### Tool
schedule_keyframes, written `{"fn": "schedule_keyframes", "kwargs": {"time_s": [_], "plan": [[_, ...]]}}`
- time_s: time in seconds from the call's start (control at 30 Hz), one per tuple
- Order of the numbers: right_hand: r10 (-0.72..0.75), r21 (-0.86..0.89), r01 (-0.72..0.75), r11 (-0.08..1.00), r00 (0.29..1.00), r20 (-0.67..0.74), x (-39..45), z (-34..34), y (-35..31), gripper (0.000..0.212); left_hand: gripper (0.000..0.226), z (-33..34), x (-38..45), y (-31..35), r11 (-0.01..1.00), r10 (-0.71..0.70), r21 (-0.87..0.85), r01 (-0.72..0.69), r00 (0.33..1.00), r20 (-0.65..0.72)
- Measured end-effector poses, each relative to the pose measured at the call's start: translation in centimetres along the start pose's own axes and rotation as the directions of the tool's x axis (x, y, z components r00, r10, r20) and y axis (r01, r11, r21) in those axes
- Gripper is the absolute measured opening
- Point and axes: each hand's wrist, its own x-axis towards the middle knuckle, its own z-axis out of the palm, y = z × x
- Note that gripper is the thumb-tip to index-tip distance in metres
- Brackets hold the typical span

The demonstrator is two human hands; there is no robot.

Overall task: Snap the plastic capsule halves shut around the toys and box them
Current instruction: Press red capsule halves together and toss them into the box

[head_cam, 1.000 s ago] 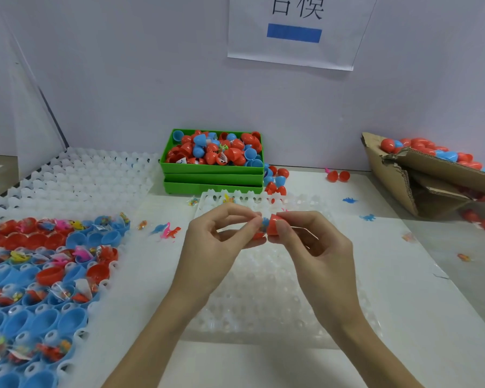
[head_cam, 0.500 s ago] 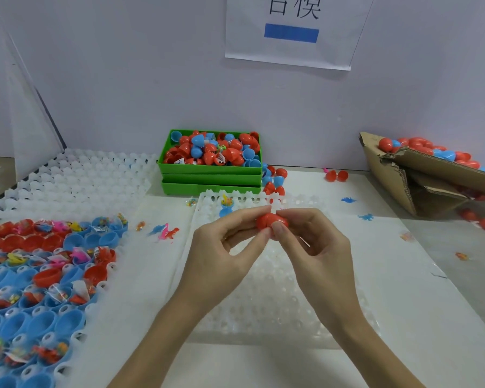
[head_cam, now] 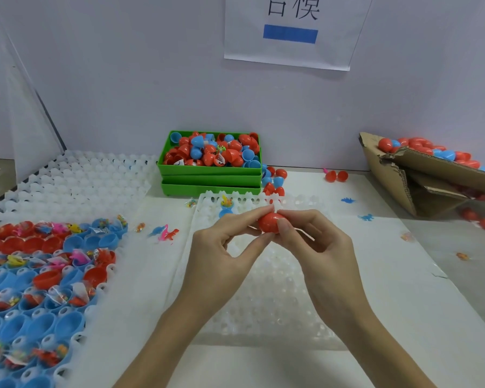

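Both hands are meeting in the middle of the view, pinching one red capsule between them. Left hand is gripping it from the left side with thumb and fingers curled onto it, and right hand is doing the same from the right, thumb lying across the front of the shell. Only red plastic is showing between the fingertips, so I can't tell if the two halves are fully seated or not.

That capsule is hovering just above the far end of a clear white dimpled tray that's lying on the table under the wrists. At the tray's far edge one blue half is sitting in a pocket with a little yellow and orange toy sticking out of it.

Off to the left, a bigger white tray is holding rows of open blue and red halves, lots of them with small bagged toys inside; its far part is just bare pockets. A few loose toy dinosaurs, pink, blue and orange, are lying on the table between the two trays.

Farther back, a stack of green bins is sitting against the wall, the top one piled with red and blue capsule pieces, with a few more spilling beside it on the right. Over on the right, a torn cardboard box is holding more red and blue capsules. A paper sign with a blue bar is hanging on the wall above.
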Motion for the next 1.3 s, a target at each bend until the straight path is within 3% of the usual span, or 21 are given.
{"fn": "schedule_keyframes", "kwargs": {"time_s": [0.13, 0.3, 0.47, 0.7, 0.9, 1.3], "plan": [[0.105, 0.169, -0.105, 0.980, 0.994, 0.010, 0.0, 0.1, 0.2, 0.014, 0.052, 0.3, -0.1, -0.1, 0.991, 0.045, 0.127, -0.049, 0.998, 0.037], [0.150, 0.235, -0.153, 0.960, 0.988, 0.029, 0.0, 0.1, 0.3, 0.015, 0.052, -0.2, 0.1, -0.5, 0.976, 0.114, 0.175, -0.126, 0.990, 0.077], [0.139, 0.166, -0.153, 0.974, 0.986, 0.093, 0.2, -0.2, 0.1, 0.018, 0.044, -1.3, 0.3, -0.7, 0.995, 0.086, 0.044, -0.086, 0.996, 0.002], [0.064, 0.082, -0.071, 0.994, 0.994, 0.086, 0.3, -0.3, 0.4, 0.019, 0.040, -0.8, 0.1, -0.4, 0.997, -0.029, -0.067, 0.029, 1.000, -0.008], [0.076, 0.094, -0.084, 0.992, 0.994, 0.084, 0.2, -0.3, 0.5, 0.020, 0.039, -0.6, 0.1, -0.1, 0.979, -0.118, -0.166, 0.118, 0.993, 0.007], [0.090, 0.125, -0.097, 0.987, 0.994, 0.060, 0.2, -0.2, 0.8, 0.024, 0.039, -0.3, 0.1, 0.1, 0.965, -0.183, -0.192, 0.181, 0.983, 0.007]]}}
